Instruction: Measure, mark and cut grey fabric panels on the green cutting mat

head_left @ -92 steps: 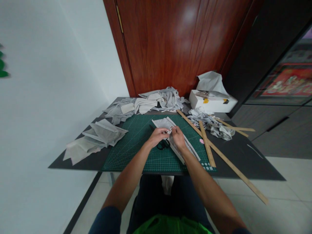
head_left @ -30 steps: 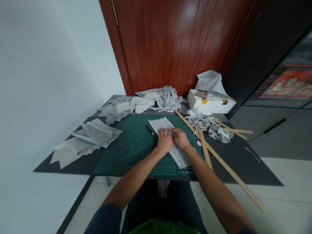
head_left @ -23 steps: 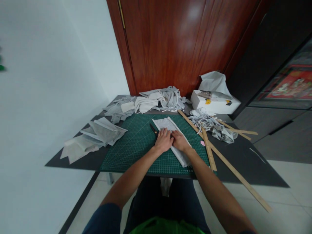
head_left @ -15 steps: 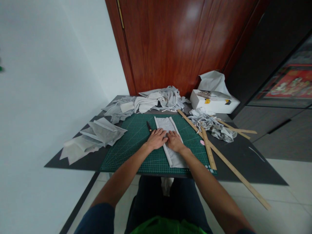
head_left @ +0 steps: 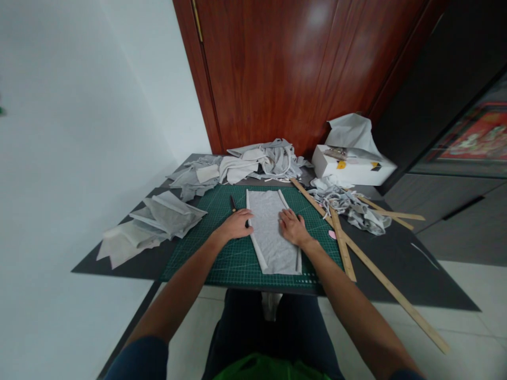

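Two bare hands work over a gray cloth [head_left: 270, 248] lying lengthwise on a green cutting mat [head_left: 206, 258]: the left hand [head_left: 236, 224], thumb and fingers spread, meets its left side, while the right hand [head_left: 292, 227] lies palm down, fingers extended, near the right. The step looks like smoothing, best done with light, even strokes from the middle outward, without dragging the rolled edges [head_left: 257, 250] askew; the scissors [head_left: 232, 202], partly under the left hand, would be safer slid clear. The dark surface [head_left: 407, 274] also carries folded cloths [head_left: 168, 219] at left, a fabric pile [head_left: 237, 168] along the back, tangled scraps [head_left: 350, 208], wooden strips [head_left: 344, 250] and a white box [head_left: 354, 171] at right, one strip jutting past the front; a reddish-brown door [head_left: 273, 79] stands behind, a white wall [head_left: 87, 132] to the left
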{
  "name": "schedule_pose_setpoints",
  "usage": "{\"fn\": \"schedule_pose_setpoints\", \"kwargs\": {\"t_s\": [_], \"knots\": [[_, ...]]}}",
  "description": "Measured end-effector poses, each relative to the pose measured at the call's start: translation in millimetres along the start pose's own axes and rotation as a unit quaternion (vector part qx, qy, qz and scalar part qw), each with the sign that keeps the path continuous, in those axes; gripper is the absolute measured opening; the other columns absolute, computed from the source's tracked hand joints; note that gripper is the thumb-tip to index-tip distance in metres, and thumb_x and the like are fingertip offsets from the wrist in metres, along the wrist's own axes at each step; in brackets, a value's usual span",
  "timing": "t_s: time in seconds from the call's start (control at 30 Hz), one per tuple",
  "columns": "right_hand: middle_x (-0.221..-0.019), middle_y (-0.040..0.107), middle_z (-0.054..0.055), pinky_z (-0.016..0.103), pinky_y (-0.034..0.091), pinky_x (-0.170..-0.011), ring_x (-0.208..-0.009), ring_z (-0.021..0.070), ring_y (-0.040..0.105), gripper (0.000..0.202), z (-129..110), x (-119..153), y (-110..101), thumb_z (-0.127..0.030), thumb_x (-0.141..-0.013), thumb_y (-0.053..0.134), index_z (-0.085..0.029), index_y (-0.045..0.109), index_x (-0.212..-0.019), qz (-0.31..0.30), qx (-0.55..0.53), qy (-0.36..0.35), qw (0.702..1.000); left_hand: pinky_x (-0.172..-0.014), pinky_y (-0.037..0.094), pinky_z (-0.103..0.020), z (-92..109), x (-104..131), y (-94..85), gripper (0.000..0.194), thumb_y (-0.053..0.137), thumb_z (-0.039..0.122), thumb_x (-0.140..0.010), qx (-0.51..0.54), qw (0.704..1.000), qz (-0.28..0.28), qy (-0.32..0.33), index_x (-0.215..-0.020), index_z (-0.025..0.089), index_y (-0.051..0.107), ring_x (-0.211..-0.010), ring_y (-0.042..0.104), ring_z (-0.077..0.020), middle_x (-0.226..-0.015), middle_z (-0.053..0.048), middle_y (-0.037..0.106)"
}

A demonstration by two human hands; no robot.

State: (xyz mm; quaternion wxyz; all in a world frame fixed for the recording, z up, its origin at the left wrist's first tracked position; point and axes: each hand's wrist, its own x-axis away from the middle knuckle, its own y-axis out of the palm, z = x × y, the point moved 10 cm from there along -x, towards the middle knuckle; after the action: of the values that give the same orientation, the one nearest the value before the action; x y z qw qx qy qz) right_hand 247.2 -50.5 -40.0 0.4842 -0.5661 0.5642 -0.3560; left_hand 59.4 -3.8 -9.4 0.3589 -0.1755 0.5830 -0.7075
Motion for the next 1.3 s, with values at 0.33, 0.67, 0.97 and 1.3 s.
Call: {"fn": "schedule_pose_setpoints", "kwargs": {"t_s": [0.33,0.67,0.97,1.3], "knots": [[-0.158,0.051,0.014,0.052,0.044,-0.104,-0.141,0.0395,0.044,0.046,42,-16,-13,-0.038,-0.103,0.046,-0.027,0.068,-0.142,0.036,0.029,0.084,0.995,-0.111,0.042,-0.045,-21,-25,-2.8,0.043,0.075,0.052,-0.082,-0.035,0.975,0.002,-0.218,-0.1,0.013,0.078,-0.121,0.059,-0.035,-0.107,-0.017,0.07],[-0.11,0.073,0.016,0.038,0.048,-0.096,-0.102,0.0281,0.066,0.05,68,-33,-12,-0.027,-0.093,0.058,-0.015,0.068,-0.141,0.068,0.008,0.078,0.995,-0.098,0.047,-0.038,-42,-29,1.2,0.054,0.081,0.042,-0.079,0.015,0.96,-0.089,-0.265,-0.128,0.023,0.066,-0.115,0.068,-0.0327,-0.116,-0.01,0.076],[-0.106,0.078,0.009,0.036,0.055,-0.094,-0.094,0.0228,0.071,0.044,70,-20,-26,-0.02,-0.087,0.054,-0.021,0.075,-0.126,0.123,-0.206,0.014,0.971,-0.073,0.047,-0.025,-55,-24,-1.4,0.057,0.059,0.005,-0.077,0.155,0.968,-0.035,-0.193,-0.132,0.015,0.066,-0.077,0.066,-0.018,-0.083,0.0,0.07],[-0.097,0.072,0.008,0.037,0.054,-0.08,-0.082,0.0222,0.064,0.04,79,-17,-35,-0.044,-0.083,0.063,-0.017,0.074,-0.111,0.146,-0.347,0.093,0.922,-0.09,0.053,-0.033,-49,-23,-29.0,0.041,0.06,0.007,-0.075,0.156,0.964,0.104,-0.189,-0.113,0.019,0.072,-0.09,0.067,-0.0222,-0.099,-0.004,0.072]]}}
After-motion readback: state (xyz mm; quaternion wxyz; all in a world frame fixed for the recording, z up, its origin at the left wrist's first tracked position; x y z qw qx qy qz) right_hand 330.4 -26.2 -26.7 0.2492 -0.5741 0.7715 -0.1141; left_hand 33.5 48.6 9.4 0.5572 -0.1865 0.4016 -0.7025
